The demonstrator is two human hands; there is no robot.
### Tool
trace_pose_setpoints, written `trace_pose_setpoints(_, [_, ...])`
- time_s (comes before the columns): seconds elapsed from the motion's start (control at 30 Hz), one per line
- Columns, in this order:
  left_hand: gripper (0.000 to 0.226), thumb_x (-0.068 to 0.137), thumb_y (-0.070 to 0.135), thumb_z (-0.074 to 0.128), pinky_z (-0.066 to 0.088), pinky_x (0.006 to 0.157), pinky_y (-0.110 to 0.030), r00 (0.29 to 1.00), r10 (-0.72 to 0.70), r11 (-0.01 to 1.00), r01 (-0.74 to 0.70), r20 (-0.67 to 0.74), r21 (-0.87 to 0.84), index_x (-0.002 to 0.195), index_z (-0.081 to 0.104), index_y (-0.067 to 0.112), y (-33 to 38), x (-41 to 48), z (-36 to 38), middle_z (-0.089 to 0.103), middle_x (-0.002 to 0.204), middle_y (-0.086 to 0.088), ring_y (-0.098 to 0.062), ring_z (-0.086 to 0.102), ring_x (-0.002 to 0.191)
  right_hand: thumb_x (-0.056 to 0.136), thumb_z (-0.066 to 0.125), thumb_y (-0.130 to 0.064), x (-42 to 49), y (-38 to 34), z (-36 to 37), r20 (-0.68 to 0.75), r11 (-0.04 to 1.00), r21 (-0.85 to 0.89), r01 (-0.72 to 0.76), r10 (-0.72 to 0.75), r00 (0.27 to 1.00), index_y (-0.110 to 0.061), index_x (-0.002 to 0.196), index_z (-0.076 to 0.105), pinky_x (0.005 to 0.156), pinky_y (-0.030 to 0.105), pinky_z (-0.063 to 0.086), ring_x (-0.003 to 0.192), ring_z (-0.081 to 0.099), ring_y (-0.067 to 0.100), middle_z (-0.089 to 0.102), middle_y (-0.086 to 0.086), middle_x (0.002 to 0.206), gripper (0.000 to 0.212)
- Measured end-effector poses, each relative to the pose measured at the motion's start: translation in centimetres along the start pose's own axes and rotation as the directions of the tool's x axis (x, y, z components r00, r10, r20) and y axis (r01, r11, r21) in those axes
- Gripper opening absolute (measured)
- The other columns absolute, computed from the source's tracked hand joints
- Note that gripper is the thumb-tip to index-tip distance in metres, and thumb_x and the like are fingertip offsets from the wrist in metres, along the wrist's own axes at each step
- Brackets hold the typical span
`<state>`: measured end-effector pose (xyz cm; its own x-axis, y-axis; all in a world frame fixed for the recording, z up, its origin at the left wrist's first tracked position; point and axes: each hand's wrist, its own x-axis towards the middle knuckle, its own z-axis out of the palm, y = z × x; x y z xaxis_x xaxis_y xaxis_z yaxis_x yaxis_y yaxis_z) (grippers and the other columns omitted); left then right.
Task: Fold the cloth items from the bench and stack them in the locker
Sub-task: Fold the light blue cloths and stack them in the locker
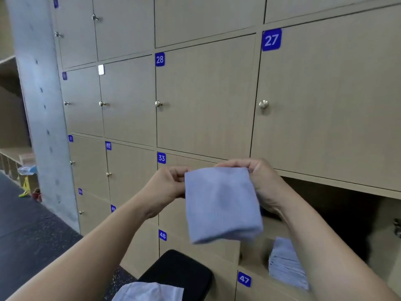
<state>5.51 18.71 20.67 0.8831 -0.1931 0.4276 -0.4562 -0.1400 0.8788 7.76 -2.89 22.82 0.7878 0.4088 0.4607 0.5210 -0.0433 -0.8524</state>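
Cloth on desk: a pale crumpled cloth [147, 292] lies at the bottom edge of the view, on the near end of the desk, below the left forearm and touched by neither hand.
Desk: black and padded with rounded corners [180, 272], standing just in front of the lower lockers.
Left hand: raised in front of the lockers [167, 185], fingers curled, pinching the left edge of the blue cloth near its top.
Right hand: level with the left [260, 181], fingers and thumb curled over the top right corner of the same cloth, gripping it.
Blue cloth: a folded, roughly square piece [221, 205] held up in the air between the two hands; it hangs down from both grips, its lower edge blurred, above the desk and to the left of the open locker.
Stack: several folded blue cloths piled together [286, 266] inside the open locker, partly hidden behind the right forearm, lower than the held cloth and apart from it.
Open locker: a dark compartment [347, 216] behind the right arm, under door 27 and above door 47 [244, 279].
Closed lockers: beige doors with round metal knobs and blue number plates, among them 48 [162, 235], 33 [161, 158], 28 [160, 59] and 27 [271, 39].
Pillar: grey concrete [41, 105] at the left end of the lockers.
Floor: dark and speckled [32, 231], left of the desk.
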Motion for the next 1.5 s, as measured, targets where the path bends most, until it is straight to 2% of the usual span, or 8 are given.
trace_pose_setpoints(0.27, [0.027,0.08,0.019,0.056,0.052,0.06,-0.022,0.988,-0.149,0.957,0.152,0.031,-0.248,0.09,0.078,0.006,-0.8,-0.3,0.8,0.047,0.091,-0.018,-0.031,0.037,0.085,0.09,0.055,0.006,-1.3,0.3,-1.3,-0.052,0.996,-0.07,-0.056,0.053,0.997,-0.008,0.094,0.076,0.08,0.042,0.048,0.085,0.065,0.027,0.072,0.02,0.098,0.025])
trace_pose_setpoints(0.43, [0.045,0.1,0.011,0.039,0.055,0.061,-0.024,0.975,-0.222,0.931,0.216,0.01,-0.295,0.077,0.078,0.01,-1.3,-1.3,1.9,0.066,0.071,-0.004,-0.017,0.063,0.063,0.088,0.057,0.007,-1.8,1.3,-1.1,-0.078,0.991,-0.086,-0.104,0.097,0.992,-0.009,0.091,0.076,0.075,0.038,0.048,0.081,0.064,0.025,0.073,0.019,0.095,0.025])
trace_pose_setpoints(0.53, [0.049,0.102,0.031,0.032,0.058,0.066,-0.031,0.956,-0.294,0.869,0.264,-0.006,-0.418,0.098,0.071,0.003,-2.6,-2.0,2.2,0.074,0.09,-0.014,-0.024,0.071,0.076,0.086,0.06,0.006,-2.3,1.9,-0.6,-0.11,0.988,-0.079,-0.135,0.126,0.986,-0.009,0.089,0.076,0.068,0.031,0.05,0.076,0.065,0.019,0.074,0.014,0.09,0.022])
trace_pose_setpoints(0.63, [0.055,0.098,0.053,0.042,0.054,0.067,-0.028,0.953,-0.293,0.923,0.263,-0.072,-0.282,0.083,0.071,0.008,-4.0,-3.2,3.5,0.07,0.081,-0.008,-0.02,0.069,0.075,0.087,0.059,0.006,-3.2,3.2,0.0,-0.126,0.984,-0.082,-0.156,0.145,0.981,-0.012,0.086,0.075,0.062,0.023,0.051,0.071,0.065,0.01,0.075,0.003,0.082,0.024])
trace_pose_setpoints(0.93, [0.034,0.093,0.034,0.065,0.042,0.06,-0.022,0.963,-0.188,0.977,0.162,-0.193,-0.141,0.077,0.067,0.005,-7.6,-6.9,5.6,0.064,0.067,0.001,-0.01,0.056,0.061,0.079,0.04,0.023,-7.8,6.1,-0.9,-0.081,0.949,-0.024,-0.315,0.312,0.947,-0.006,0.11,0.065,0.081,0.022,0.053,0.091,0.068,0.013,0.071,0.013,0.106,0.049])
trace_pose_setpoints(1.2, [0.038,0.083,0.051,0.065,0.031,0.051,-0.016,0.998,0.035,0.953,-0.019,-0.048,0.301,0.071,0.062,0.015,-10.0,-7.4,7.4,0.05,0.057,0.015,0.0,0.04,0.053,0.091,0.061,-0.037,-9.5,10.1,5.2,-0.091,0.886,-0.393,-0.248,0.231,0.969,-0.016,0.113,0.068,0.094,0.035,0.049,0.103,0.064,0.012,0.071,-0.001,0.109,0.031])
trace_pose_setpoints(1.37, [0.021,0.092,0.027,0.063,0.029,0.05,-0.014,0.998,-0.033,0.968,0.043,-0.044,0.247,0.076,0.066,0.014,-11.0,-7.7,8.1,0.049,0.057,0.012,0.0,0.038,0.053,0.089,0.053,-0.053,-10.4,11.9,6.0,-0.254,0.869,-0.404,-0.286,0.194,0.948,-0.017,0.077,0.059,0.07,0.041,0.048,0.068,0.053,0.014,0.056,-0.008,0.063,0.039])
trace_pose_setpoints(1.5, [0.023,0.084,0.04,0.066,0.038,0.055,-0.019,0.986,-0.148,0.987,0.152,-0.081,0.046,0.077,0.071,0.018,-11.4,-7.6,8.8,0.061,0.066,0.003,-0.007,0.051,0.06,0.094,0.05,-0.048,-10.8,12.6,6.0,-0.35,0.835,-0.47,-0.287,0.123,0.929,-0.017,0.075,0.052,0.061,0.037,0.041,0.065,0.051,0.016,0.049,-0.007,0.059,0.037])
